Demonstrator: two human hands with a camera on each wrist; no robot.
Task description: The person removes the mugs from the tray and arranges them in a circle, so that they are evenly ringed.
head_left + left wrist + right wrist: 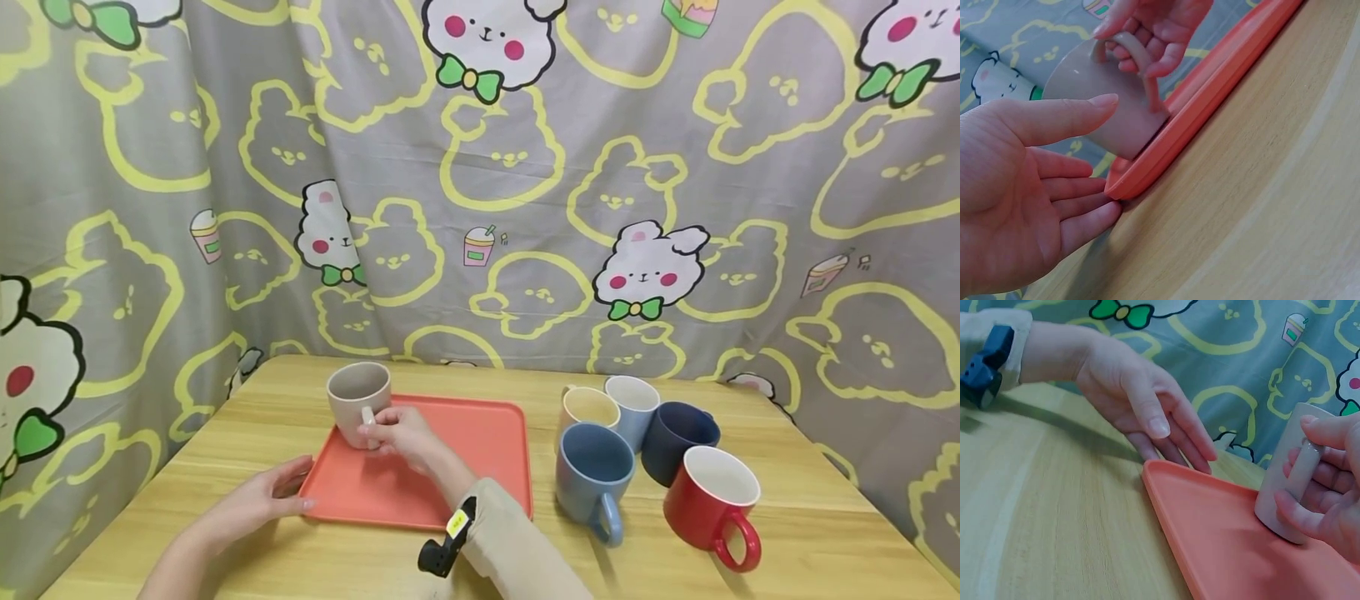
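A beige-grey mug point(348, 417) stands upright at the far left corner of a coral-red tray point(480, 442). My right hand point(412, 440) grips its handle, with fingers curled round it and the thumb near the top, as the right wrist view shows. The mug's base point(1282, 531) is down at the tray's surface, inside the raised rim. At the tray's near left edge is my left hand point(251, 504), its fingers extended and thumb apart. In the left wrist view, its fingertips point(1107, 212) are right at the tray's corner, and the palm holds nothing.
Right of the tray, several mugs stand close together on the wooden table point(637, 567): yellow point(590, 406), light blue point(632, 404), navy point(678, 442), medium blue point(592, 467) and red point(708, 500). A patterned grey curtain point(525, 183) hangs behind the table.
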